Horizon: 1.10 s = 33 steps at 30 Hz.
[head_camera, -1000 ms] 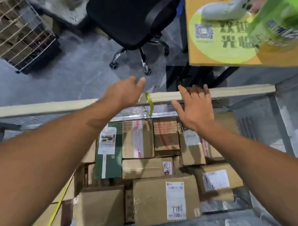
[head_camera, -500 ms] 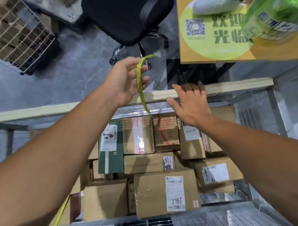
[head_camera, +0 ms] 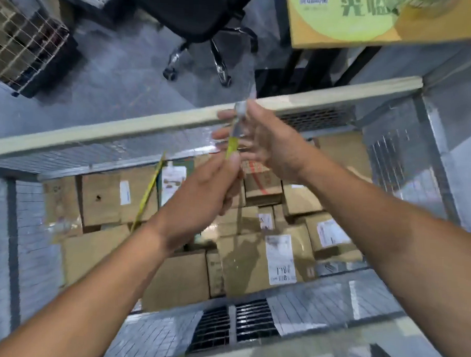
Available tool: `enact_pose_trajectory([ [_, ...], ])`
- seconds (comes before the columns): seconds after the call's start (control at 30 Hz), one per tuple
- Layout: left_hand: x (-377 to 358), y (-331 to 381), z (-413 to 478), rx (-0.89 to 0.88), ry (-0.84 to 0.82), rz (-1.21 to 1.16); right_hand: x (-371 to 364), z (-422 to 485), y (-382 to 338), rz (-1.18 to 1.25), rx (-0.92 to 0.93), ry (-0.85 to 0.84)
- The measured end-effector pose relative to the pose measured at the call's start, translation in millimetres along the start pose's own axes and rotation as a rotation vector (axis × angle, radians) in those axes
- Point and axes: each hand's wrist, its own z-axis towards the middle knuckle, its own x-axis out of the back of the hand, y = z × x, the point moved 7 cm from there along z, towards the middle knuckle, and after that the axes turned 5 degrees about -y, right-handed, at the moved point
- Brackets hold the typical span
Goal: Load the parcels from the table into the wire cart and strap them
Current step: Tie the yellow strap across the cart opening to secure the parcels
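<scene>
**Strap held above the loaded cart**

Head view: the wire cart (head_camera: pixel 95 137) fills the lower frame, its mesh walls around brown cardboard parcels (head_camera: pixel 181 280) packed close. At frame centre, above them, the left hand (head_camera: pixel 201 193) pinches the yellow strap (head_camera: pixel 232 148). The right hand (head_camera: pixel 268 144) pinches its grey end, other fingers spread. Grey floor (head_camera: pixel 111 92) lies beyond, with a black office chair (head_camera: pixel 198 12) top centre, a yellow tabletop (head_camera: pixel 370 33) upper right and a wire cage (head_camera: pixel 24 39) upper left.

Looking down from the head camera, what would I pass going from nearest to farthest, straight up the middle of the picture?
Near mesh wall of the wire cart → cardboard parcels → far rail → black office chair. The left hand, right hand and yellow strap overlap these, so I skip them.
</scene>
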Motion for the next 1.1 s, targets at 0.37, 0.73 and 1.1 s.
enact_pose_trajectory([
  [0.37,-109,-102,13,0.289,-0.341,-0.225,41,-133,79,-0.254,-0.016,0.195],
  [0.73,-291,-156,67,0.332,-0.651,0.073,179,-274,177,-0.563,-0.562,0.288],
  [1.1,-418,-264,120,0.026,-0.97,1.268,235,-306,308,-0.776,-1.061,-0.228],
])
